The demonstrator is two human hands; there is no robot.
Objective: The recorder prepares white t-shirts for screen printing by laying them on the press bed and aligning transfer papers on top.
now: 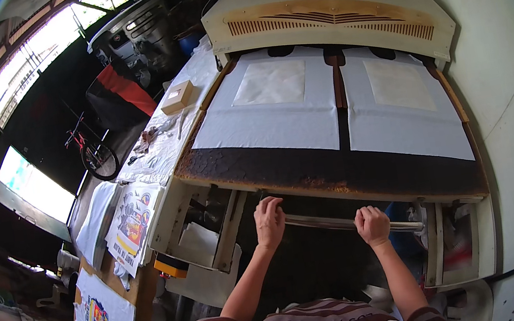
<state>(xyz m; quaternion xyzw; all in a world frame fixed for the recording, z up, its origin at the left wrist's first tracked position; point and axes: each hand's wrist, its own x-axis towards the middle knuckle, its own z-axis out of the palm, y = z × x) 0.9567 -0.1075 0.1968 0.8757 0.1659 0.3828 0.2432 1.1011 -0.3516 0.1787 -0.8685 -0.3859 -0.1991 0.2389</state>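
Note:
A pale metal bar (319,220) runs across the front of a large press, below the dark front edge of its bed. My left hand (271,221) is closed at the bar's left part, and my right hand (373,224) is wrapped round it farther right. Beyond the hands, two white T-shirts, a left one (215,123) and a right one (358,125), lie flat side by side on the bed. On each rests a pale rectangular sheet, the left sheet (269,83) and the right sheet (398,84). The press's cream hood (327,7) stands behind them.
Left of the press, a covered side table (154,139) carries a small cardboard box (178,98), printed sheets (133,222) and folded white cloth (98,217). A printed white shirt (102,316) lies nearer me. A wall (510,122) closes the right side. A bicycle (96,151) stands far left.

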